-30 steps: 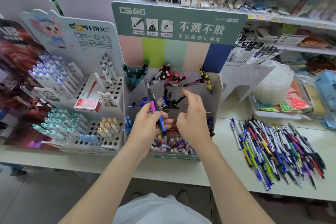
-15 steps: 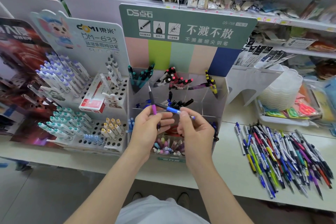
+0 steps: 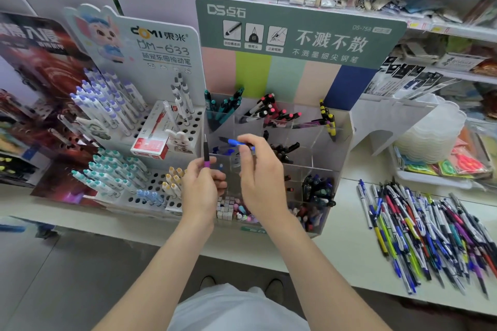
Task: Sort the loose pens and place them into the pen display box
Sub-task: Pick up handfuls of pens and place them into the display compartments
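Observation:
My left hand (image 3: 201,188) grips a pen with a purple grip (image 3: 206,154), held upright in front of the clear pen display box (image 3: 341,148). Just right of it, my right hand (image 3: 262,177) pinches a blue-grip pen (image 3: 236,142) that lies nearly level above the box's middle-left compartments. The box holds teal, pink-capped, yellow, black and blue pens in separate sections. A pile of loose pens (image 3: 430,234) lies spread on the white counter at the right.
A white perforated pen stand (image 3: 150,140) with several white pens and a red box (image 3: 150,140) stands left of the display box. Stacked clear trays (image 3: 430,131) sit at the back right. Shelves of stationery run behind.
My right hand took the blue-grip pen out of my left hand and carried it up over the box. My left hand keeps only the purple-grip pen.

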`<state>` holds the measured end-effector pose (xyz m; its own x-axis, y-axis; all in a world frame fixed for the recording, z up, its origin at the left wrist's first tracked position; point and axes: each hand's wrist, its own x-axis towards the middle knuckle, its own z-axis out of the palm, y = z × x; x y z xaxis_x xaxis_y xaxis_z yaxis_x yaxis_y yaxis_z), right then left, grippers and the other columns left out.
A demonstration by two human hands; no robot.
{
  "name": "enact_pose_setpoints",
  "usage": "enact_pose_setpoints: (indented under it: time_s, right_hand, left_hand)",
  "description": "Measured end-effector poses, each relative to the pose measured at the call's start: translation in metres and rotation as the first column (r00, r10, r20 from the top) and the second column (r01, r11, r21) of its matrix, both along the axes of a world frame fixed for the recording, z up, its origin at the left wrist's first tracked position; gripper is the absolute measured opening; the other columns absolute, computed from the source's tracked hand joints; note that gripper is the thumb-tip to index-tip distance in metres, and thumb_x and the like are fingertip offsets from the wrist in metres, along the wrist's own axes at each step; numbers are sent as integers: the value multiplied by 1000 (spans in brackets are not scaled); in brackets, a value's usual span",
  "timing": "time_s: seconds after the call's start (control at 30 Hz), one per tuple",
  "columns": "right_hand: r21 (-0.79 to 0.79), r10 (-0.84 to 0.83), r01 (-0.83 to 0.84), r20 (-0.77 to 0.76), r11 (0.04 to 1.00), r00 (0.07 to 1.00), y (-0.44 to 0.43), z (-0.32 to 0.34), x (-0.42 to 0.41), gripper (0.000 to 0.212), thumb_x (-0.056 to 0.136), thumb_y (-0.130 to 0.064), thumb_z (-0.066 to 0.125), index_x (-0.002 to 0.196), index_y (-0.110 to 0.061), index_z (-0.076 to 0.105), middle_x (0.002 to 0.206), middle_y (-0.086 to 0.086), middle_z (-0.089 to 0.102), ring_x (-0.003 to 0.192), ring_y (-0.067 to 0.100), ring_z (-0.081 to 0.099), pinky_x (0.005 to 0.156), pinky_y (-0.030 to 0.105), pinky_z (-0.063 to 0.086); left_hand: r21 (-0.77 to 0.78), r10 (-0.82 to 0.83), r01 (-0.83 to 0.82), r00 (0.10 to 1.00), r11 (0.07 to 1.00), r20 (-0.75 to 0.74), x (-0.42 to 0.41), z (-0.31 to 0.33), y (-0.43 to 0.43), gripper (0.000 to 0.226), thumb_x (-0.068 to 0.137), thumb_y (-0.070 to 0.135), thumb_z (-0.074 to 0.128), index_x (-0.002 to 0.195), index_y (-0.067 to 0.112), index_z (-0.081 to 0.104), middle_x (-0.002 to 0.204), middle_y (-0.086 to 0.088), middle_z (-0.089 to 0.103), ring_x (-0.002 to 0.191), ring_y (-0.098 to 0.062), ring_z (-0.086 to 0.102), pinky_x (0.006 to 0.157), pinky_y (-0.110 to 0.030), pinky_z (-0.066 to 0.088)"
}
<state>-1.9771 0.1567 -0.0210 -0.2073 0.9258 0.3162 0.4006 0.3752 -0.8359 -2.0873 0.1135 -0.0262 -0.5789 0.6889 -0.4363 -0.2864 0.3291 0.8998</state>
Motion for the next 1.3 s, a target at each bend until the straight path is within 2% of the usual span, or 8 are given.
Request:
enact_pose_setpoints:
  time_s: [0.17,0.37,0.53,0.77,0.87,1.03,1.2,1.3]
  right_hand:
    - [74,-87,94,-89,993,992,14,13,-10,20,115,-30,41,119,-21,58,90,-10,60,68,8,52,63,28,40]
    - [177,-502,554,-269,813,822,24,22,47,19,116,-39,29,109,-29,44,90,10,60,71,34,59,64,54,48]
    - [168,-672,693,-170,701,721,23,2,99,20,116,-20,33,112,-9,49,95,7,56,74,22,49,65,18,36]
    - [-107,-549,568,165,816,819,8,-25,115,46,103,-13,58,147,-25,51,124,0,46,91,-4,53,72,6,39]
    - [-76,-550,552,46,831,834,-11,-18,107,42,93,-2,63,130,-20,53,119,3,46,93,-3,54,73,11,46]
    - [-268,-162,132,-92,954,982,-44,-6,81,16,105,-11,58,114,-24,56,73,-2,68,64,13,66,60,25,51]
    - [-530,-327,71,-407,845,853,-48,8,68,16,104,-10,65,113,-19,75,69,5,70,57,19,59,58,34,53]
    - [-493,-347,32,-564,870,749,-36,22,68,17,105,-10,64,115,-15,77,72,9,64,64,25,54,63,35,53]
  left_hand:
    - [61,-74,72,996,996,41,-4,6,-3,30,104,2,40,114,12,66,79,-5,70,75,-22,65,74,-37,54]
    - [115,-279,272,958,955,57,9,16,6,30,104,-2,44,120,10,66,91,-11,77,81,-26,73,88,-47,61]
    - [117,-368,358,927,926,75,31,19,16,38,106,-4,38,121,11,69,113,-17,73,98,-34,78,98,-48,61]
    - [96,-422,415,904,905,64,47,19,13,24,106,7,55,118,17,74,109,-13,78,100,-23,79,97,-45,61]
    - [115,-437,427,895,897,87,47,17,10,22,105,12,61,120,20,74,107,-6,80,105,-21,77,96,-41,60]
    - [171,-434,408,886,897,165,50,14,2,19,101,14,70,120,15,73,107,-12,80,95,-26,75,86,-44,53]
    - [150,-433,414,892,898,131,43,11,-2,16,98,23,75,113,20,79,104,-8,80,95,-23,74,88,-44,55]
    - [172,-495,477,866,862,75,40,19,2,21,101,28,72,119,21,78,109,-5,80,99,-21,74,86,-37,60]
